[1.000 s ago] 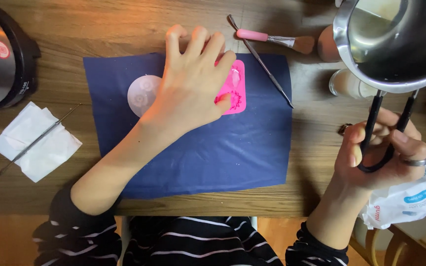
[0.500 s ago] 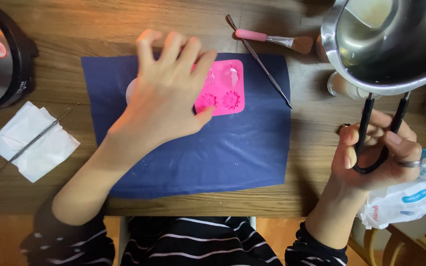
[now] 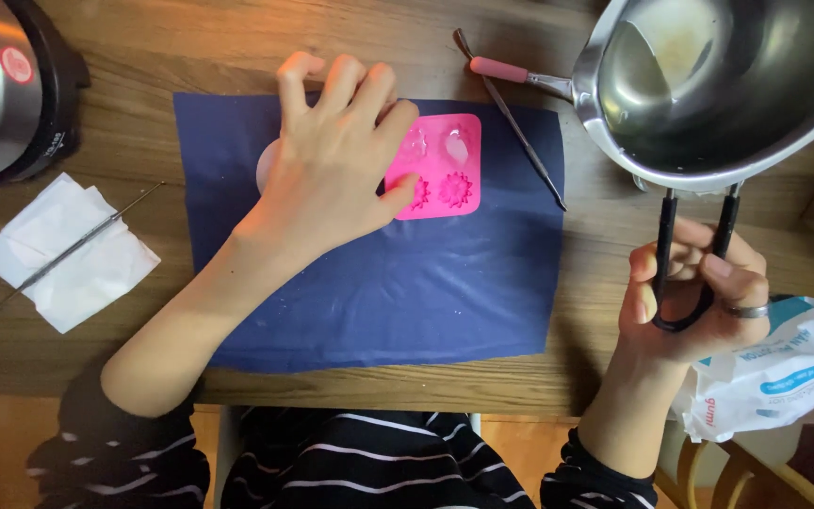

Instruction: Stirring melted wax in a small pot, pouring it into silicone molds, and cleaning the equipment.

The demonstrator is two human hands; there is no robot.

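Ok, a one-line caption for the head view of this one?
Left hand steadies a pink mould on a blue cloth while the right hand holds a steel pot by its handle.

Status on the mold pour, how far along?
Set up: pink mold lies on the blue cloth. In hand: left hand steadies the mold's left edge; right hand holds the metal pot by its handle, raised beside it. Left: no liquid visibly leaving the pot yet.

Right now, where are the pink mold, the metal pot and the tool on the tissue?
pink silicone mold (image 3: 445,165), head view, its right half.
metal pot (image 3: 737,85), head view, inner wall.
thin metal tool (image 3: 73,250), head view, mid-shaft.
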